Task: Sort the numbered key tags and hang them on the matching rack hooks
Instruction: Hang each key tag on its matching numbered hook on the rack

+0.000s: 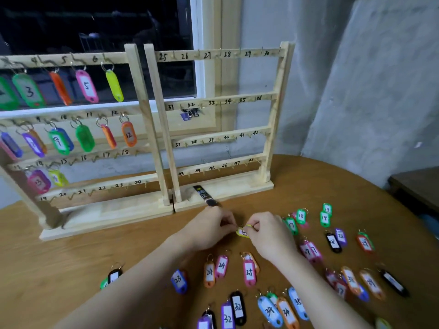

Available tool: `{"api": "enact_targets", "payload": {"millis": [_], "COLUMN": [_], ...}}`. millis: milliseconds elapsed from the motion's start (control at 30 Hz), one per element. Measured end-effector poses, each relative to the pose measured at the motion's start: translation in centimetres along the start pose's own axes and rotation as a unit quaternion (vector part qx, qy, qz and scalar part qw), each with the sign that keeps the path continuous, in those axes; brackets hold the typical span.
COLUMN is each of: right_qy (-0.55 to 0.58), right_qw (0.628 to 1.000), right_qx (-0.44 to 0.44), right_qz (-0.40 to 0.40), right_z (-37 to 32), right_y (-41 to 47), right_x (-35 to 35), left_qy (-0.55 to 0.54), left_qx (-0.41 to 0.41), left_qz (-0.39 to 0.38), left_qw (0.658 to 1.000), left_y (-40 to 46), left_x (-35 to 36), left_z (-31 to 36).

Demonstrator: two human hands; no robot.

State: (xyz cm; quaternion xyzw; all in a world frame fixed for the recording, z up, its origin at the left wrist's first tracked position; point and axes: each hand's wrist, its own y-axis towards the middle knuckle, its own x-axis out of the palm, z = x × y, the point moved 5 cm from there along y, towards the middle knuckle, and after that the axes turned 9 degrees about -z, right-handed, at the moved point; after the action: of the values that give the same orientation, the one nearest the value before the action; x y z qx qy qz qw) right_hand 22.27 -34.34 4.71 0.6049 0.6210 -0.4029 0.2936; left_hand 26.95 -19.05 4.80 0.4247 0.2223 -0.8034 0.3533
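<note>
Your left hand (215,225) and right hand (266,230) together pinch a yellow key tag (242,232) just above the table (118,252), near the base of the right rack (223,115), with loose numbered tags (249,271) scattered around your forearms and a black marker (205,195) beside the base.

A yellow key tag (242,232) lies above the table, near the wooden rack (221,115).
</note>
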Motion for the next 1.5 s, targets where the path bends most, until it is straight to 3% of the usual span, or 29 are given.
{"api": "enact_targets", "payload": {"millis": [200, 400, 533, 733, 900, 1500], "right_qy": [0.094, 0.190, 0.237, 0.304, 0.294, 0.249], "right_qw": [0.994, 0.973, 0.953, 0.929, 0.920, 0.941], "right_qx": [-0.051, -0.125, -0.183, -0.179, -0.212, -0.203], "right_qz": [-0.012, -0.031, -0.052, -0.114, -0.151, -0.108], "right_z": [-1.6, -8.2, -14.1, -21.5, -26.2, -30.5], "right_y": [-0.1, -0.7, -1.3, -1.7, -1.7, 0.6], "right_x": [0.0, 0.3, 1.5, 3.8, 4.6, 4.8], "left_qy": [-0.014, -0.021, -0.010, 0.011, -0.024, 0.025], "left_qx": [-0.018, -0.065, -0.119, -0.195, -0.209, -0.269], "left_qz": [0.051, 0.136, 0.190, 0.285, 0.368, 0.414], "left_qw": [0.998, 0.988, 0.974, 0.938, 0.906, 0.869], "left_y": [-4.4, -11.5, -16.8, -22.3, -23.0, -21.4], "left_x": [-3.4, -9.2, -13.3, -18.7, -21.5, -23.0], "left_z": [-1.2, -2.7, -4.6, -7.6, -8.5, -11.2]}}
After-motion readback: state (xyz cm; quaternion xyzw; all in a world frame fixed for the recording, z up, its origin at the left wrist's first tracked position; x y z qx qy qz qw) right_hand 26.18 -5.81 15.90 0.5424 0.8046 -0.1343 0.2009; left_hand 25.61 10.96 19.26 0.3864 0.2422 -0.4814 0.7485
